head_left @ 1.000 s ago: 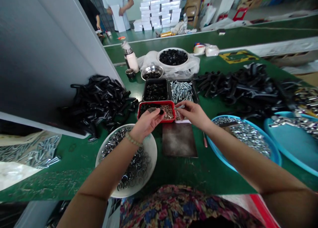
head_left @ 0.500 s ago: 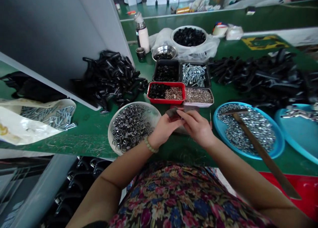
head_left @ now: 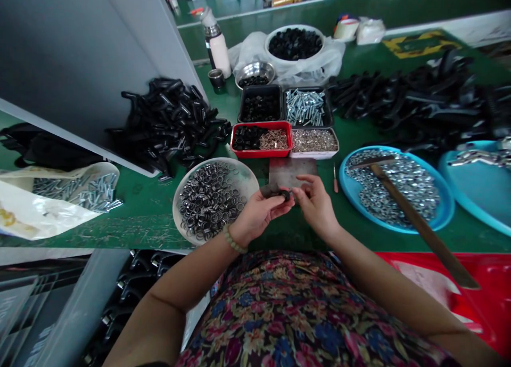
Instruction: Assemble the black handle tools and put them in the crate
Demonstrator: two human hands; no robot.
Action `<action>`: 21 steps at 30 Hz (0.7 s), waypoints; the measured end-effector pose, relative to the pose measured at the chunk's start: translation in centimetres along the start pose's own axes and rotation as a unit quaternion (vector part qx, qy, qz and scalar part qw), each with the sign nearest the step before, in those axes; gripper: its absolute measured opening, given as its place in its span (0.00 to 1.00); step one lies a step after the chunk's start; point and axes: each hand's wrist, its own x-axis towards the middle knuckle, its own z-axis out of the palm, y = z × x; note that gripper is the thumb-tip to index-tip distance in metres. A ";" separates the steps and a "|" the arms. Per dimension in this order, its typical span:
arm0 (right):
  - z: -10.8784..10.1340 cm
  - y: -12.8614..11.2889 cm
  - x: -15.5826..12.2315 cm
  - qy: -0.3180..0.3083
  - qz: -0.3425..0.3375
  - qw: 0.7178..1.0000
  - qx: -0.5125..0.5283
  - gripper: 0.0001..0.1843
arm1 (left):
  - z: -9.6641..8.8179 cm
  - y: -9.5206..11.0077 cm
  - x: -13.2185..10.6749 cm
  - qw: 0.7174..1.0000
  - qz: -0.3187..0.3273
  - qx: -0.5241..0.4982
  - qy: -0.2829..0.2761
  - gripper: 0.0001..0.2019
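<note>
In front of my body, my left hand [head_left: 258,211] is closed around a small black part [head_left: 285,195], its round end showing past the thumb. The fingers cover most of it, so its exact kind cannot be made out. My right hand [head_left: 319,206] meets that end from the right, thumb and fingertips drawn together there; whatever they pinch is too small to name. Just beyond both hands a flat grey metal plate [head_left: 293,170] lies on the green table. Left of my left hand stands a white basin of metal rings [head_left: 243,170].
A red tray [head_left: 261,154], a tray of screws [head_left: 328,103] and a blue basin [head_left: 449,218] with a hammer [head_left: 415,218] across it surround the hands. Black handles [head_left: 171,122] are heaped at left, black wrench-like parts [head_left: 399,111] at right. A small screwdriver [head_left: 335,180] lies near the blue basin.
My hands have come lower and nearer my body, uncovering the metal plate. The right hand has drawn slightly apart from the left, and the black part's round end now shows.
</note>
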 end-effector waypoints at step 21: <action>-1.7 0.4 -1.5 -0.207 -0.056 0.960 0.177 0.07 | -6.3 6.6 3.8 0.796 0.159 0.577 0.089 0.09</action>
